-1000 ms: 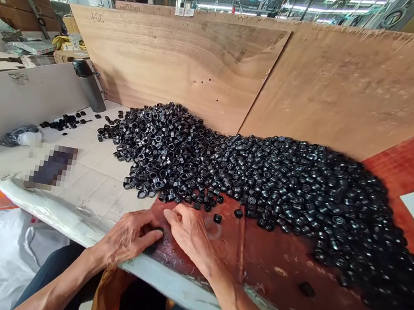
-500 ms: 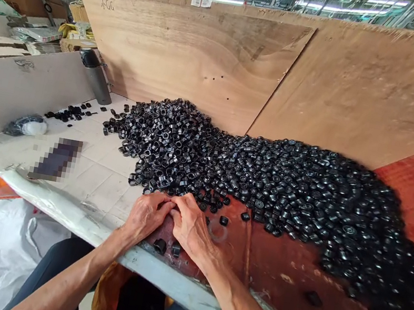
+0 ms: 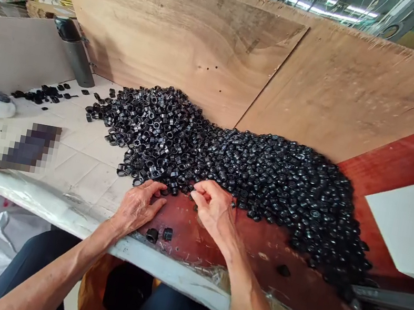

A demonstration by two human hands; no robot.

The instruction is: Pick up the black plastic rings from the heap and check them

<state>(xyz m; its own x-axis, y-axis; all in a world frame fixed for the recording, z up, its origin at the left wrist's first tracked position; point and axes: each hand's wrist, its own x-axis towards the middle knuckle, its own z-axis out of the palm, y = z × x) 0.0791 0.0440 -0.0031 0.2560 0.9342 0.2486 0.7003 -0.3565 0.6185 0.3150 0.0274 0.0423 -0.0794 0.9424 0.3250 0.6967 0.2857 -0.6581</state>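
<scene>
My left hand (image 3: 139, 203) rests at the front edge of a heap of black plastic rings (image 3: 151, 126). Its thumb and index finger are apart, with the fingertips at the nearest rings. To the right, my right hand (image 3: 214, 208) is over the red-brown board, close to a heap of small round black caps (image 3: 287, 177). Its fingers are curled and the thumb is near the index tip; whatever they hold is hidden. Two loose black pieces, one a ring-like part (image 3: 152, 234) and the other a small cap-like part (image 3: 168, 233), lie in front of my hands.
A plywood panel (image 3: 166, 25) stands behind the heaps. On the left are a dark flask (image 3: 74, 54), scattered black bits (image 3: 47, 93) and a blurred dark flat object (image 3: 32, 148). A white box (image 3: 410, 228) is on the right. The table's wrapped front edge (image 3: 177, 278) crosses below my forearms.
My hands were together at the fingertips and are now apart, the right one farther to the right. The view has turned right, bringing the white box further into sight.
</scene>
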